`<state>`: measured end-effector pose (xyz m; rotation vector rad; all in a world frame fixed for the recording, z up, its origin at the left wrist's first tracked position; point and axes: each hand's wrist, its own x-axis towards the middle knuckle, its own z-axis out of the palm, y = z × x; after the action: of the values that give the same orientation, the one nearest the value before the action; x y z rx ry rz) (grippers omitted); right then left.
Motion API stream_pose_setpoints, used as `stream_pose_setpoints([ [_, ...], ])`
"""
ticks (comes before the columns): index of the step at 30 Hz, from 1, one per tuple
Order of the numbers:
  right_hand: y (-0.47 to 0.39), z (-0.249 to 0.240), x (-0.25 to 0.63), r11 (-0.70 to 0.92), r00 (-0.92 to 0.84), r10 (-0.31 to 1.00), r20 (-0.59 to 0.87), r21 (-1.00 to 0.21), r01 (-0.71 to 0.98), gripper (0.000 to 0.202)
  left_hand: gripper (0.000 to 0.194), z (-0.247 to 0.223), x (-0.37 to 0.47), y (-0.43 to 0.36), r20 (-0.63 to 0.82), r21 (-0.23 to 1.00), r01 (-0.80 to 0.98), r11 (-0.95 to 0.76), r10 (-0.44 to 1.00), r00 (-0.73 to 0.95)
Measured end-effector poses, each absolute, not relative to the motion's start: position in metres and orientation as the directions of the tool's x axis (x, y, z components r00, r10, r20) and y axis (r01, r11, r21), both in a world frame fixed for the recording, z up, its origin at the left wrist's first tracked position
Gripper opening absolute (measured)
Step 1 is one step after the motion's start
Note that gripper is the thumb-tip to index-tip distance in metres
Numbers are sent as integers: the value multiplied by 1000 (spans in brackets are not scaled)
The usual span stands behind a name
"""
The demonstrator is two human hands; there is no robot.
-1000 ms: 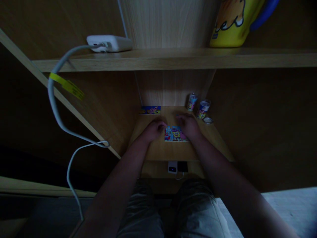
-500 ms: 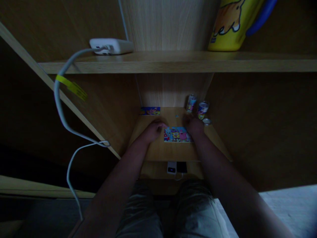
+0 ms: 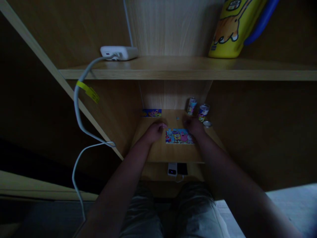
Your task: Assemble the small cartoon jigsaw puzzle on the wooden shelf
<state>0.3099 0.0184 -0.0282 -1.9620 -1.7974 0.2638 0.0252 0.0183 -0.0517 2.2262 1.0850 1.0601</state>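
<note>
A flat cartoon picture [image 3: 179, 136], which looks like a small jigsaw puzzle, lies on the lower shelf board. At its upper left corner is my left hand [image 3: 156, 131], fingers curled together; whatever they may hold is too small to make out. My right hand [image 3: 195, 127] is at the picture's upper right, its fingers bent in and dark with shadow, so their contents are hidden. Between the hands and farther back lies a tiny loose piece [image 3: 177, 118]. Behind my right hand stand two printed cans [image 3: 192, 106], with a round lid [image 3: 207, 124] beside them.
A second cartoon strip [image 3: 152, 113] lies at the back left. Above, an upper shelf [image 3: 168, 74] carries a white charger [image 3: 119, 53] with a hanging cable [image 3: 77, 109] and a yellow mug [image 3: 226, 36]. Below the board are a white device [image 3: 172, 169] and a black one [image 3: 182, 169].
The camera view has shifted slightly, so everything appears a little lower and farther right. Both hands stay about the same place around the picture.
</note>
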Motion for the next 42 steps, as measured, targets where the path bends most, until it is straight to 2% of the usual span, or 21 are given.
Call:
stream_pose_setpoints([
  [5,32,-18,305,176,-68,978,196,-609,774,14,25,-52,24,20,432,698,441,-564,823,369],
  [8,39,-11,292,313,-200,950,241,-695,647,16,26,-50,24,20,421,715,436,-546,835,356],
  [13,37,-9,268,459,-327,885,332,-745,484,12,26,-48,24,19,418,724,449,-524,851,319],
  [19,25,-24,258,455,-340,883,323,-769,449,5,15,-45,27,17,385,777,395,-491,866,320],
  [24,21,-26,256,468,-352,874,334,-770,433,7,20,-43,27,18,356,793,364,-489,856,376],
  [30,16,-23,252,498,-375,857,353,-752,431,12,23,-44,25,19,347,801,371,-469,870,351],
  [37,20,-29,251,511,-371,854,363,-718,472,16,15,-45,23,22,362,737,462,-494,865,348],
  [42,27,-34,258,503,-290,864,412,-683,529,20,17,-46,23,24,364,716,493,-495,867,341],
])
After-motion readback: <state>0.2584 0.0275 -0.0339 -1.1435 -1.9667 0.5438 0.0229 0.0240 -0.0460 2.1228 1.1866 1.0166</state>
